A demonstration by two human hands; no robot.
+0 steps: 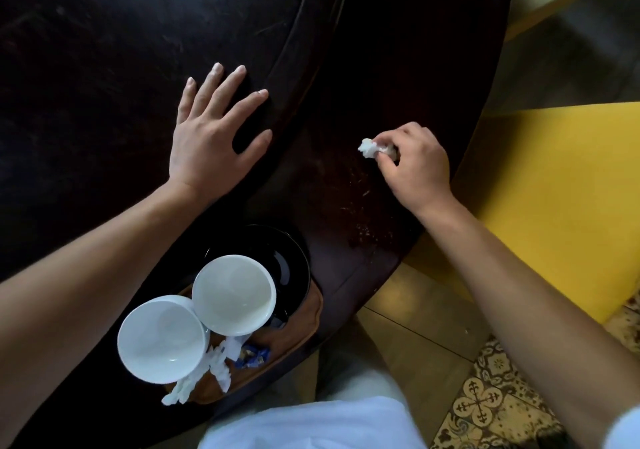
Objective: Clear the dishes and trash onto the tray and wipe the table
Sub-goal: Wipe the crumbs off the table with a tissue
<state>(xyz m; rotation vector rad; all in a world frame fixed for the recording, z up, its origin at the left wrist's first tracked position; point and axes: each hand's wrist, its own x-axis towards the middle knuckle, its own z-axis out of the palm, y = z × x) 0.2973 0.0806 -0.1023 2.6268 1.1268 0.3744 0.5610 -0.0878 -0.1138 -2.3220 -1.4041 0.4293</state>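
Two bare hands work over one dark, round wooden table, its glossy top scuffed with fine scratches. The left hand lies flat on the wood, fingers straight and spread. The right hand has its fingers curled, pinching one crumpled white napkin just over the table near its right edge; pale crumbs speckle the wood below that hand.

At the near edge sits one brown tray with rounded corners. It carries two smooth white bowls (both round and empty, the second bowl touching the first), one shiny black plate under the farther bowl, two shredded white tissues and a few blue wrappers.

To the right stands one yellow seat over patterned floor tiles.
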